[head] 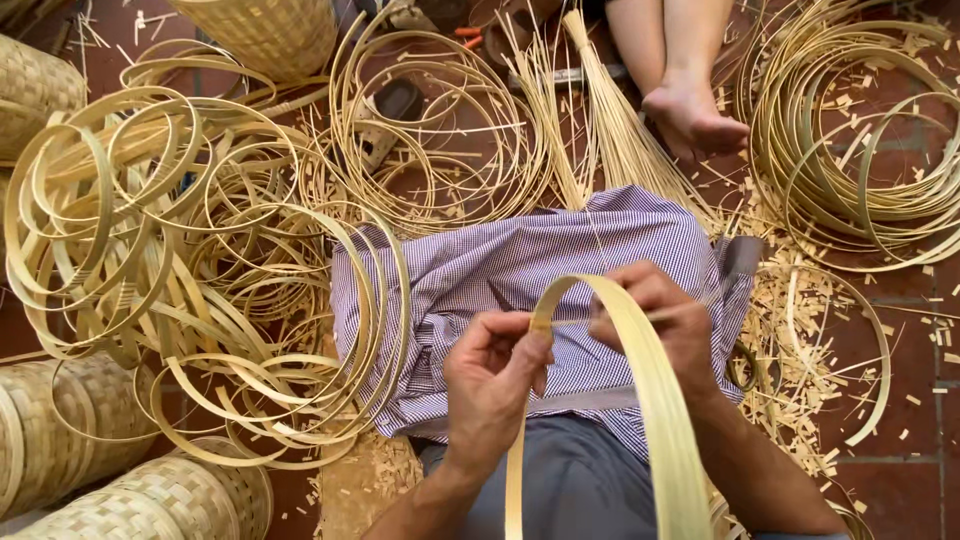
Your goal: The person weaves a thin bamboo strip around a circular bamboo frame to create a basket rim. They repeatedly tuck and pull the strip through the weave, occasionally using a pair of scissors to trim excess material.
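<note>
While hands (pixel 490 385) (pixel 665 320) bend bamboo strip (pixel 650 400), checked cloth (pixel 520 270)

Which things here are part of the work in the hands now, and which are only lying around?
In hand:
- left hand and right hand, both holding the bent bamboo strip
- checked cloth spread under them

Lying about:
- bamboo hoops piled at the left
- coiled strips at the right
- bundle of thin splints
- woven baskets
- shavings on the floor
- another person's foot
</note>
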